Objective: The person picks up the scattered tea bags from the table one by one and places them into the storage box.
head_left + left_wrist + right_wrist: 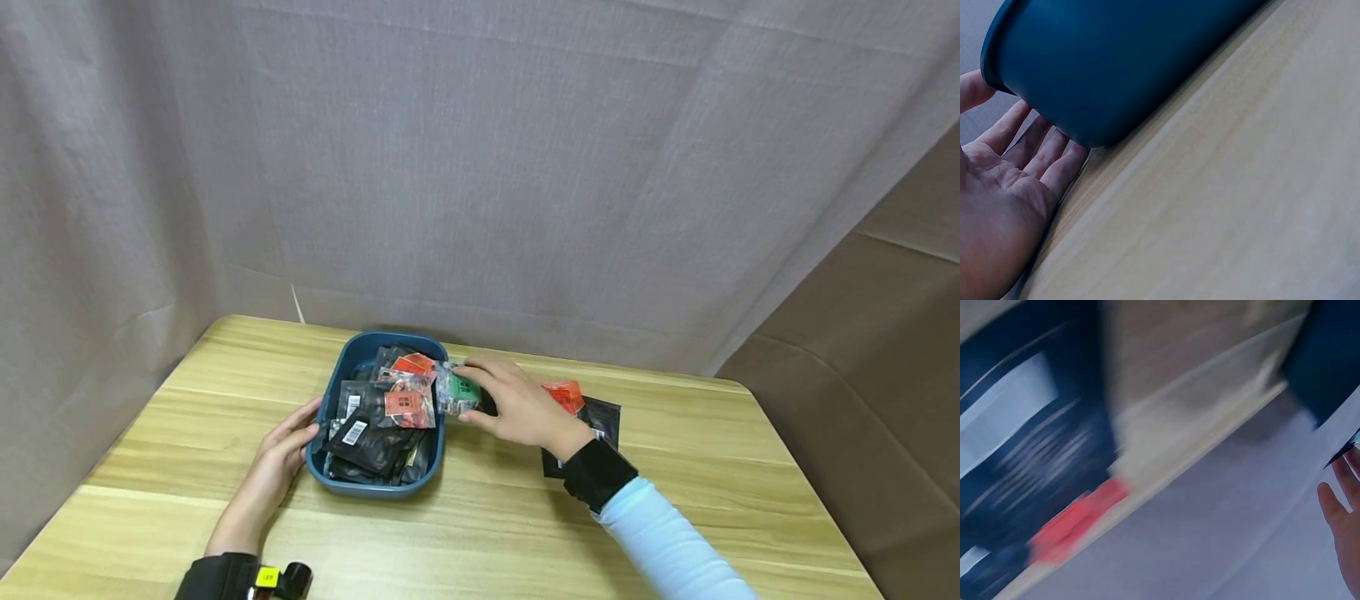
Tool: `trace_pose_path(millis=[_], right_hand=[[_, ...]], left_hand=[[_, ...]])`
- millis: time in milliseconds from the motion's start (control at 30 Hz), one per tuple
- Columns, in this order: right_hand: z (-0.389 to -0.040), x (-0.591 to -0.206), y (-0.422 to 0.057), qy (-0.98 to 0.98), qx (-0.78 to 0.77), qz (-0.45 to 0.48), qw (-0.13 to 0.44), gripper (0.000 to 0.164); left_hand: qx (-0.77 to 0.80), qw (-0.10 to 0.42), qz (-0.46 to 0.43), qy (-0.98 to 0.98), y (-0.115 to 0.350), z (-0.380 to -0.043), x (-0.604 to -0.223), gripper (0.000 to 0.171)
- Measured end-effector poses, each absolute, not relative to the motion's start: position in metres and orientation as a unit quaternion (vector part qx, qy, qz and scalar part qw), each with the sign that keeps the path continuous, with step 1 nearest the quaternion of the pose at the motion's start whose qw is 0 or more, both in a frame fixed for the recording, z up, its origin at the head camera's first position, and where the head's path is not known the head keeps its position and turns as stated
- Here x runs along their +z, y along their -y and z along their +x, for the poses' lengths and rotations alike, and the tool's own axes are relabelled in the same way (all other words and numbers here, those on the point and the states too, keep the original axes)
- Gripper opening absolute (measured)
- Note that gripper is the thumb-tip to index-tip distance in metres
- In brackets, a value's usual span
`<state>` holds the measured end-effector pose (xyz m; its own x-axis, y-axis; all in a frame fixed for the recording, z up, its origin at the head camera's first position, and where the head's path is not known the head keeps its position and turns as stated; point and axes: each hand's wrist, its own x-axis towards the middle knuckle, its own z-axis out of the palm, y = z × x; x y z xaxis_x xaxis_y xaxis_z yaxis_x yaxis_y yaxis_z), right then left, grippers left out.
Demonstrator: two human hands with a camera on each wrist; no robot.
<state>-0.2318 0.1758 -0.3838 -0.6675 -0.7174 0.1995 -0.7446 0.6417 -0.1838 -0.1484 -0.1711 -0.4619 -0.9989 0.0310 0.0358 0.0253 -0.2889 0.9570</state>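
A blue plastic bin [375, 492] full of small sealed packets sits left of centre on the table. My left hand [279, 450] rests against the bin's left side, thumb near the rim; in the left wrist view its fingers [1047, 153] lie extended against the outer wall. With thumb and fingers, my right hand [510, 404] pinches a clear packet with a green label [462, 389] at the bin's right rim. Inside the bin lie a packet with an orange-red label [402, 403] and black packets with white barcode labels [367, 442].
Right of the bin, partly behind my right wrist, black packets [603, 417] and a red-labelled packet [564, 395] lie on the wooden table [690, 467]. A grey cloth [480, 183] hangs behind the table's back edge. The right wrist view is blurred.
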Motion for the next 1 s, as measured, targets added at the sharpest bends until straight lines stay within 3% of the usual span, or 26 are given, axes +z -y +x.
trace_pose_path(millis=[367,733,1000], right_hand=[[-0.196,-0.391,-0.105,0.843,0.110,0.521,0.077,0.065],[-0.186,-0.398,-0.092,0.851,0.085,0.511,0.086,0.063],[-0.177,-0.393,-0.111,0.881,0.111,0.457,0.052,0.062]], left_hand=[[0.799,0.005,0.021,-0.601,0.171,-0.147,-0.461,0.056],[0.800,0.005,0.025,-0.600,0.172,-0.148,-0.462,0.057],[0.801,0.003,0.029,-0.598,0.172,-0.148,-0.463,0.057]])
